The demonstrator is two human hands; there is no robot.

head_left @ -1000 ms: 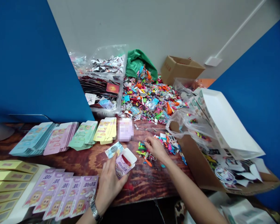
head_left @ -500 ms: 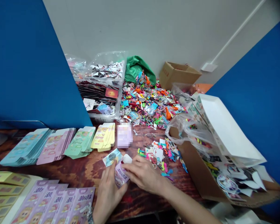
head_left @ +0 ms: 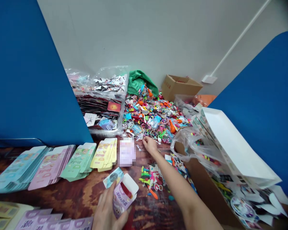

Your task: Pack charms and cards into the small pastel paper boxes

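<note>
My left hand (head_left: 108, 207) grips a small purple carton (head_left: 122, 198) with its white top flap up and something red inside. A blue picture card (head_left: 113, 177) sticks out beyond the fingers of that hand; whether it is gripped cannot be told. My right hand (head_left: 149, 144) is stretched forward to the near edge of a heap of colourful trinkets (head_left: 156, 118). Its fingers are drawn together near the table, and what they pinch, if anything, is too small to name. A white clip-like piece (head_left: 139, 148) lies just left of it.
Stacks of flat cartons in blue (head_left: 21, 166), pink (head_left: 50, 164), green (head_left: 78, 161), yellow (head_left: 105, 155) and purple (head_left: 127, 153) line the left. Finished-looking purple boxes (head_left: 50, 222) stand front left. Loose small toys (head_left: 151, 179) lie right of centre, beside a cardboard box (head_left: 201, 188).
My right hand has left the purple carton and reached forward to the trinket heap. The carton now stands open in my left hand with red inside. The view has tilted up.
</note>
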